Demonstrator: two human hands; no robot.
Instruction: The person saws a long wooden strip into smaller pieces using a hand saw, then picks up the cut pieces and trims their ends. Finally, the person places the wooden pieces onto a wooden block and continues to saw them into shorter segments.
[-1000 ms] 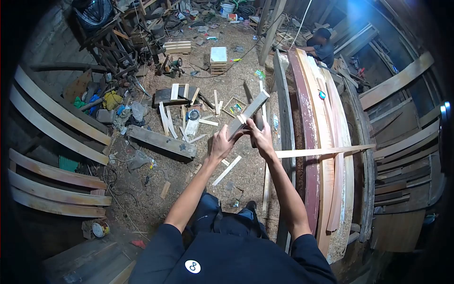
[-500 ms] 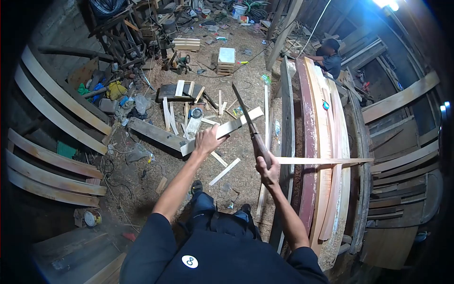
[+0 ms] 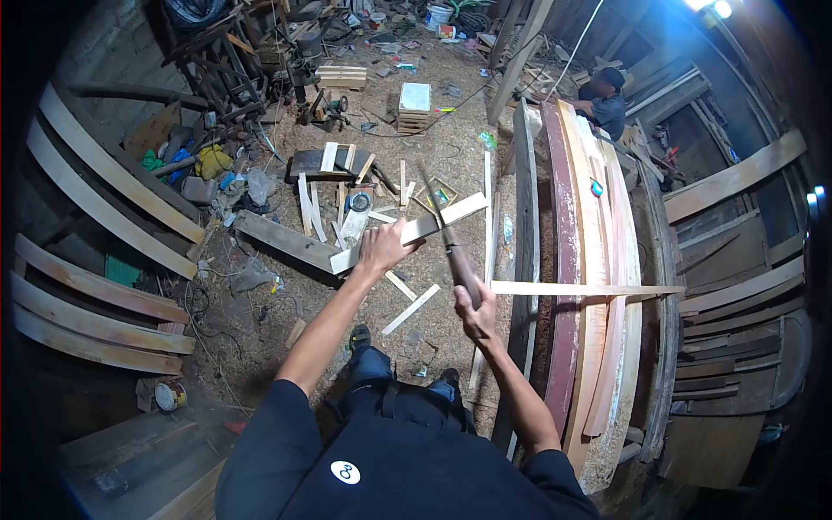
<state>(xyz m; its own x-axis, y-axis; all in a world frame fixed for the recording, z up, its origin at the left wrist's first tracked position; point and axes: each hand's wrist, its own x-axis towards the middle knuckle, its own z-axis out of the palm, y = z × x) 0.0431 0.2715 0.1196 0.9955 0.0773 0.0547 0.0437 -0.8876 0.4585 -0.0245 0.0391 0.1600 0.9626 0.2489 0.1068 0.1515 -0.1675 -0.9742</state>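
My left hand (image 3: 382,250) is closed around a pale wooden board (image 3: 461,208), held slanting up to the right above the floor. In my right hand (image 3: 475,315) is the brown wooden handle of a long-bladed knife (image 3: 464,270). Its narrow dark blade points up and away, crossing the board toward the right end in this view. To the right of that hand, a thin pale strip (image 3: 537,289) lies crosswise over the long planks.
Long planks (image 3: 593,347) rest on a bench at right, with a tape measure (image 3: 596,188) on top. Another person (image 3: 607,104) is beyond them. Offcuts (image 3: 411,309) litter the floor; a stool (image 3: 415,100) stands ahead. Curved wooden pieces (image 3: 104,290) line the left side.
My right hand has moved left and slightly down with the knife, and its blade now crosses the board farther left. The board has shifted slightly.
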